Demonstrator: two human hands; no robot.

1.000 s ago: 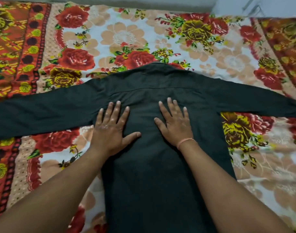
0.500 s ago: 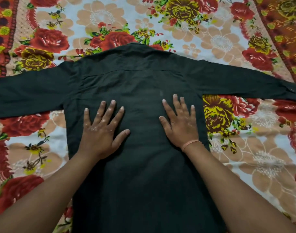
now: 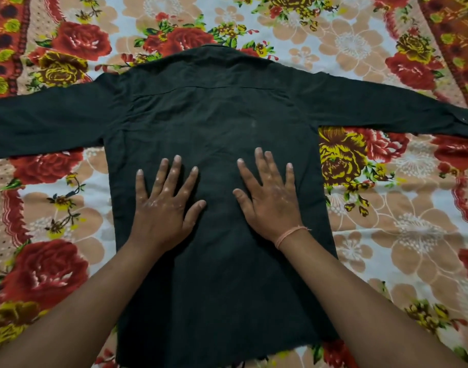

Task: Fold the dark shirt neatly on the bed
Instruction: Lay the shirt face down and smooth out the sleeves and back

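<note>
The dark shirt (image 3: pixel 214 123) lies spread flat, apparently back side up, on the floral bed (image 3: pixel 387 235), sleeves stretched out to both sides. The left hand (image 3: pixel 163 208) and right hand (image 3: pixel 270 203) press on its middle, palms down, fingers splayed, gripping nothing.

I see only the bed (image 3: pixel 387 248), its floral bedsheet (image 3: pixel 403 30) filling the view: red roses, yellow and peach flowers on pale blue, with orange patterned borders toward both side edges.
</note>
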